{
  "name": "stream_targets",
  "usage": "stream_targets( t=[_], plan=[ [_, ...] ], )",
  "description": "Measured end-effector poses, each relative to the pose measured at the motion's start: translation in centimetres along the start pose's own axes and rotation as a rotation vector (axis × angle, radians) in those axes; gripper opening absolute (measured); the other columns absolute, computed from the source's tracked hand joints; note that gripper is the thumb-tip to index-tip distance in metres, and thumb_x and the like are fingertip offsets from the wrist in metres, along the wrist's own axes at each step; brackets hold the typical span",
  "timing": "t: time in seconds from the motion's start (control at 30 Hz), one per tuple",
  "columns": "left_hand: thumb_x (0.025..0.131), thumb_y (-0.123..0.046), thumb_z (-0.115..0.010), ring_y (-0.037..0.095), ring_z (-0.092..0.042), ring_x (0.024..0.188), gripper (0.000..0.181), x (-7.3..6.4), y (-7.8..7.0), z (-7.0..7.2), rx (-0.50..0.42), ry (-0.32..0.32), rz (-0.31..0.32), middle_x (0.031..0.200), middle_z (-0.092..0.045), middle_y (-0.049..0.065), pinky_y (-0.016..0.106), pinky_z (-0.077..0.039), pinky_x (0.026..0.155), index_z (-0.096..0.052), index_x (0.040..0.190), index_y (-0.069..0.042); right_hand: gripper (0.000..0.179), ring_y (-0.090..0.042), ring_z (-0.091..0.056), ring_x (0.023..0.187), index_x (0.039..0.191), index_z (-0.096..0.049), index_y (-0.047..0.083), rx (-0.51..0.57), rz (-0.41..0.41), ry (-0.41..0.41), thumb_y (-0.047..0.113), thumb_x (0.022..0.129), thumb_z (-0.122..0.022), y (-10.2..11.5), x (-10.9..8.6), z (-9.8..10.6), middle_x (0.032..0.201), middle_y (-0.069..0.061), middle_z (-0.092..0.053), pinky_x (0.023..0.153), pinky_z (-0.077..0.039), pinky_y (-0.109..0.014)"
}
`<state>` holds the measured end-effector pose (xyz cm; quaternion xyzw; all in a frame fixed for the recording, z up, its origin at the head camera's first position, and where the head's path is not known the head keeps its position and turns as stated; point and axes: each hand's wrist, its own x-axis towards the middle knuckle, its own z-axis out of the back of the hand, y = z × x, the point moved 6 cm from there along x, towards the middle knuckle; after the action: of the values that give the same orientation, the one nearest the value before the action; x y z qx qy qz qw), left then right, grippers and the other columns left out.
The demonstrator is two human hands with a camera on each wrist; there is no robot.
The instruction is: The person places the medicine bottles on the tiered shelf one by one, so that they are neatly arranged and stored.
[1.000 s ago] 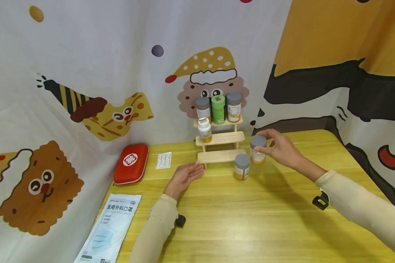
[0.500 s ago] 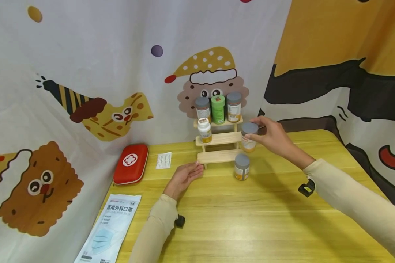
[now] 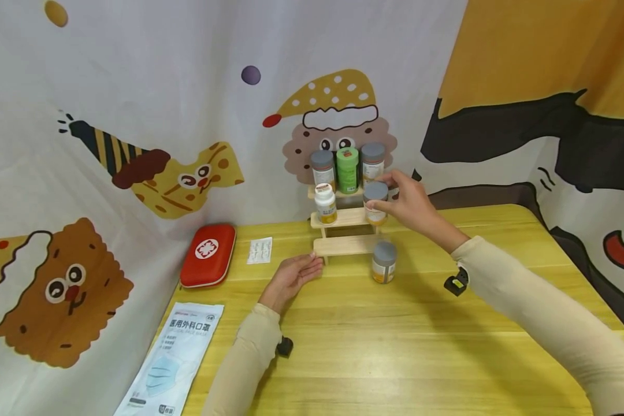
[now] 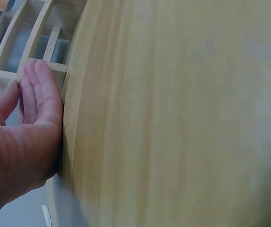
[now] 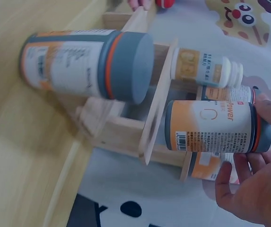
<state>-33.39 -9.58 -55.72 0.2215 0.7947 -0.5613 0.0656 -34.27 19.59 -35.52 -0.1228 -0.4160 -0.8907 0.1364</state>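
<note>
With its thumb and fingertips my right hand (image 3: 412,202) holds a grey-lidded supplement jar (image 3: 376,214) by the lid. The jar is upright at the right end of the middle step of a three-step wooden stand (image 3: 343,245); whether its base touches the step I cannot tell. My left hand (image 3: 288,280) pinches the left end of the bottom step, thumb on one side and fairly straight fingers on the other. A white bottle (image 3: 325,205) stands on the middle step's left. Another grey-lidded jar (image 3: 383,263) stands on the table by the bottom step's right end.
On the top step are a green bottle (image 3: 348,171) between two grey-lidded jars. Left of the stand lie a small printed paper (image 3: 260,251), a red zip case (image 3: 208,256) and a face-mask packet (image 3: 174,352). A patterned curtain (image 3: 187,75) hangs behind the table.
My right hand has carried the grey-lidded jar leftward and up, from the table beside the stand to the middle step. My left hand stays at the bottom step.
</note>
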Motion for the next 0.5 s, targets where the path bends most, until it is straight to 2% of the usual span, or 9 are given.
stream_targets(
  t=[0.1,0.2,0.3,0.5],
  plan=[
    [0.109,-0.016,-0.060,0.023,-0.077,0.109,0.038,0.0,0.0,0.1,-0.001,0.004,-0.001,0.121,-0.077,0.018,0.038,-0.064,0.104,-0.060,0.137,0.010,0.060,-0.038,-0.062,0.121,0.139,-0.057,0.005,0.021,-0.026,-0.003,0.028,0.092,-0.086,0.2,0.6,-0.7,0.129,-0.020,-0.064,0.094,-0.059,-0.055],
    [0.110,-0.016,-0.060,0.023,-0.078,0.108,0.039,0.0,0.0,0.1,0.000,0.011,-0.004,0.123,-0.077,0.019,0.038,-0.064,0.103,-0.059,0.138,0.011,0.060,-0.037,-0.062,0.121,0.138,-0.057,0.007,0.032,-0.042,-0.006,0.027,0.091,-0.087,0.4,1.2,-1.5,0.125,-0.019,-0.065,0.092,-0.057,-0.052],
    [0.110,-0.017,-0.060,0.022,-0.078,0.106,0.040,0.0,0.0,0.1,0.000,0.019,-0.008,0.120,-0.078,0.017,0.037,-0.064,0.102,-0.058,0.139,0.011,0.059,-0.035,-0.063,0.119,0.137,-0.057,0.008,0.043,-0.051,-0.003,0.026,0.090,-0.088,0.7,1.6,-2.2,0.123,-0.017,-0.065,0.094,-0.056,-0.051],
    [0.109,-0.016,-0.060,0.021,-0.078,0.104,0.041,-0.1,0.0,-0.1,-0.015,0.019,0.000,0.112,-0.080,0.012,0.036,-0.065,0.101,-0.058,0.139,0.012,0.058,-0.035,-0.061,0.126,0.136,-0.057,0.010,0.050,-0.068,0.021,0.027,0.090,-0.088,0.8,2.3,-3.6,0.130,-0.015,-0.064,0.106,-0.055,-0.054]
  ],
)
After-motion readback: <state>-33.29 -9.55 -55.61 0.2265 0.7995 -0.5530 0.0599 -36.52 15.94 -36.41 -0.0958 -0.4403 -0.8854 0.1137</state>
